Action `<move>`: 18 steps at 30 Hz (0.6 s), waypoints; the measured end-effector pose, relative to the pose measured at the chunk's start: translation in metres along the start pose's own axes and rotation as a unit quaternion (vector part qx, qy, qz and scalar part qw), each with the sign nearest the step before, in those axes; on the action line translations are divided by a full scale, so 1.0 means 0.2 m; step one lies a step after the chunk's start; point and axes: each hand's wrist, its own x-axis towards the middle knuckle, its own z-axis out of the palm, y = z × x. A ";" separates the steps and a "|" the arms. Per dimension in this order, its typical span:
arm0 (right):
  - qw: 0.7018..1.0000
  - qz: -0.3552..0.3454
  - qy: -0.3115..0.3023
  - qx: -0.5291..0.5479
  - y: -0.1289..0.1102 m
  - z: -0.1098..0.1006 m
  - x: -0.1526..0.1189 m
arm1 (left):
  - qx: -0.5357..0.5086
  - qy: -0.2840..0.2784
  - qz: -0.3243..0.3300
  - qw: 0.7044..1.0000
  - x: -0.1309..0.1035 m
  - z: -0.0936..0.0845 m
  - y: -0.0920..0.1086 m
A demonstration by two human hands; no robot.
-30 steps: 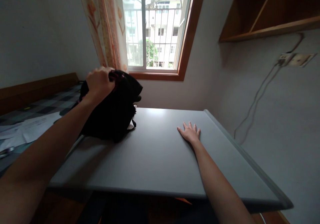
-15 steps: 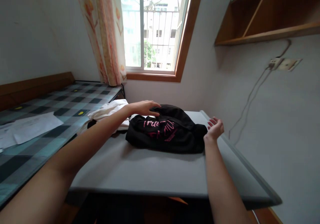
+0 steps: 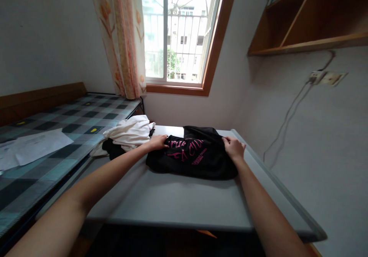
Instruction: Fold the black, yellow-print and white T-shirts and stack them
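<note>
A black garment [image 3: 198, 157] with pink lettering lies bunched across the middle of the grey table [image 3: 172, 203]. At its upper left edge, my left hand [image 3: 158, 142] is closed on the fabric. My right hand [image 3: 233, 148] pinches the cloth at the garment's right side. The thumb tips of both hands are partly hidden against the dark fabric. Part of the garment spreads toward the table's far side, between the two hands.
White clothing [image 3: 129, 132] with a black piece [image 3: 113, 149] lies at the table's left edge. Left of the table is a bed with a checked cover [image 3: 106, 115] and papers [image 3: 43, 146] on it. A wooden shelf [image 3: 304, 44] hangs at upper right.
My left hand has moved left and down onto the garment's left edge. My right hand has come in from the right and taken hold of the cloth. The garment's far part lies flatter.
</note>
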 end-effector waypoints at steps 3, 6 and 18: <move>0.989 0.025 0.128 0.070 0.13 -0.23 0.11 | -0.034 0.034 0.041 0.998 -0.01 -0.06 -0.01; 0.975 0.029 0.183 0.121 0.33 -0.47 0.12 | -0.074 0.115 0.096 0.986 -0.04 -0.15 0.00; 0.893 0.012 -0.448 -0.039 0.49 -0.83 -0.26 | -0.093 -0.042 0.031 0.994 -0.12 -0.24 0.06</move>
